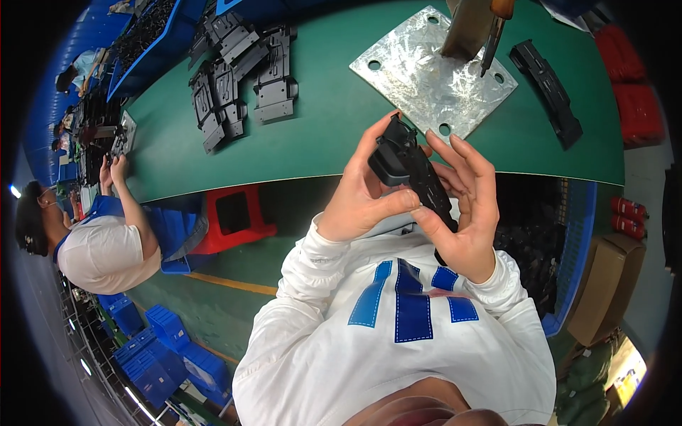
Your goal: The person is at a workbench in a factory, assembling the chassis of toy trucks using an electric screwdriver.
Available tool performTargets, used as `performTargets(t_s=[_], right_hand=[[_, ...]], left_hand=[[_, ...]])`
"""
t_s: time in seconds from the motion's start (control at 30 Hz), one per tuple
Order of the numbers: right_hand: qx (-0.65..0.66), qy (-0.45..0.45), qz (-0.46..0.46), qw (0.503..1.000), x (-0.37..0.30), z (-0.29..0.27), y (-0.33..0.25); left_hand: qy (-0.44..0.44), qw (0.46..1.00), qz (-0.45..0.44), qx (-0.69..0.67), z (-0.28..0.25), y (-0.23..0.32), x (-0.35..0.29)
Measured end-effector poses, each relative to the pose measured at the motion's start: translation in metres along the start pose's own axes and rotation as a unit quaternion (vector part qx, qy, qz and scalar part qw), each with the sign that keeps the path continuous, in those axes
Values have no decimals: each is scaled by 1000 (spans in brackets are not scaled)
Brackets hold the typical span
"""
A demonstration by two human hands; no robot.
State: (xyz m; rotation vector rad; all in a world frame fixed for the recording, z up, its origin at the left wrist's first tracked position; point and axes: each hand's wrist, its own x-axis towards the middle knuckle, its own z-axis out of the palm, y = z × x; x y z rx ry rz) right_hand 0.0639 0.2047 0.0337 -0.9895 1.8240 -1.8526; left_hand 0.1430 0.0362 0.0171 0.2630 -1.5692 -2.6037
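Observation:
In front of my chest, just past the table's near edge, I hold a long black plastic part (426, 177) tilted. A rounded, boxy black section (389, 162) is at its left end; whether it is a separate piece I cannot tell. My left hand (359, 195) is closed round that end, thumb pressed across the front. My right hand (472, 199) grips the long side between thumb and curved fingers, with the forefinger raised. Right beyond my hands lies a silvery metal plate (419, 78) with corner holes, bearing an upright brown post (465, 32).
A pointed tool (490, 50) hangs by the post. Another long black part (547, 92) lies right on the green table (320, 142); several black parts (234, 78) are heaped left. Blue crates (153, 46) stand behind them. A co-worker (106, 245) sits left, near a red stool (238, 220).

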Motion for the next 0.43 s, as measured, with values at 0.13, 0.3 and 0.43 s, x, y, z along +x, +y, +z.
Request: performTargets(t_s=[0.13,0.3,0.43], right_hand=[[-17,18,8,1000,8,6,1],[-57,33,3,998,14,-10,4],[-213,172,-72,959,36,-58,17]], left_hand=[[24,999,-3,-28,-4,-2,4],[78,990,-27,-115,-23,8,17],[151,977,-34,-144,-79,31,45]])
